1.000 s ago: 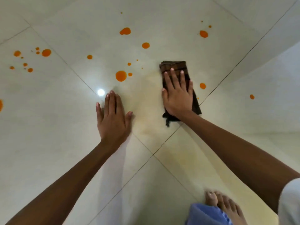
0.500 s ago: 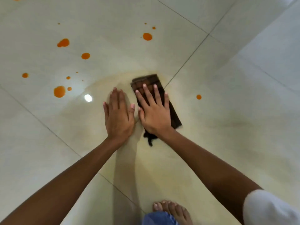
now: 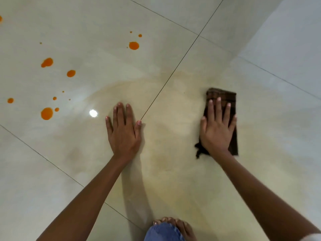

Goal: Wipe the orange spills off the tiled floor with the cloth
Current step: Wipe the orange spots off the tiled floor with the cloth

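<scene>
The dark brown checked folded cloth (image 3: 224,101) lies flat on the glossy cream tiled floor (image 3: 173,145), right of the diagonal dark grout line (image 3: 173,70). Its long axis runs away from the person, the squared short edge farthest away and a frayed corner nearest the wrist. The right hand (image 3: 217,129) lies palm down on top of the cloth, fingers (image 3: 218,108) spread and straight, pressing on it rather than curled around it. The left hand (image 3: 124,132) rests flat on the bare floor, well apart from the cloth, fingers extended and holding nothing, its thumb touching the grout line. Between and around the hands the tiles carry a faint yellowish smear (image 3: 166,159). Round orange spills (image 3: 46,113) of several sizes dot the tile left of the left hand, and another orange drop (image 3: 134,45) sits farther off. A bare foot (image 3: 178,226) and a blue denim knee (image 3: 163,232) show at the bottom edge
</scene>
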